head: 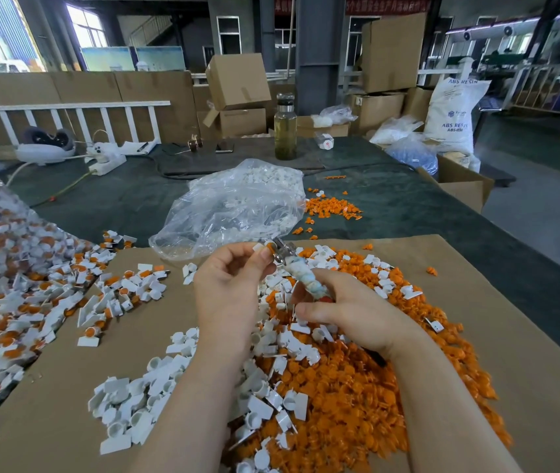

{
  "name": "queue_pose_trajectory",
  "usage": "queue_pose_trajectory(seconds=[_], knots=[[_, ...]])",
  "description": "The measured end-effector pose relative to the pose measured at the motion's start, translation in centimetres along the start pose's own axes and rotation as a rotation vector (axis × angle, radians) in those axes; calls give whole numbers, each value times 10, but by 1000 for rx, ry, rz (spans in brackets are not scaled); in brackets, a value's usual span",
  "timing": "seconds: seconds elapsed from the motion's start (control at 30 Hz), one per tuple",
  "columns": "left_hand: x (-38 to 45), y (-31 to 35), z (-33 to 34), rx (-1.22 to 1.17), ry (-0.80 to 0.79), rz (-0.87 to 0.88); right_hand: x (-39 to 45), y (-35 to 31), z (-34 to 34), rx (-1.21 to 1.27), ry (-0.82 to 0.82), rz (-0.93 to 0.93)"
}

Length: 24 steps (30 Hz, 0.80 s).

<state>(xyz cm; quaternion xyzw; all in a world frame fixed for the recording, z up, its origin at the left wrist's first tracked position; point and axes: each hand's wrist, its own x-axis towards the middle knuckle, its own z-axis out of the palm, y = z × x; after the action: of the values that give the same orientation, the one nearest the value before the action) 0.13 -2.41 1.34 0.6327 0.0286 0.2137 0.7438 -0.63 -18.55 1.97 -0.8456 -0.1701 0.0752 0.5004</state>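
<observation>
I saw the left hand [234,285] pinch a white piece [258,247] by the cardboard [67,387]'s far edge. The right hand [350,319] gripped a taped tool [309,280].

A small white piece [259,247] with an orange cap is pinched by the left hand [229,285]; a tool [309,278] with a pale wrapped handle slants up from the right hand [357,319]; its metal head meets the piece.

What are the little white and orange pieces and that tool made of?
The white pieces look like moulded plastic, matt with crisp, identical shapes. The orange pieces seem plastic too, evenly coloured. The tool in the right hand has a shiny grey head, probably metal; its handle looks wrapped in worn pale tape or cloth.
</observation>
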Motion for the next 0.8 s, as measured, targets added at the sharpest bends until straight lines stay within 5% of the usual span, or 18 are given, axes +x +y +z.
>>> queue_pose_trajectory(seconds=[0.8], knots=[[2,3,-2,-147,10,-145,10,6,17,-321,114,-69]])
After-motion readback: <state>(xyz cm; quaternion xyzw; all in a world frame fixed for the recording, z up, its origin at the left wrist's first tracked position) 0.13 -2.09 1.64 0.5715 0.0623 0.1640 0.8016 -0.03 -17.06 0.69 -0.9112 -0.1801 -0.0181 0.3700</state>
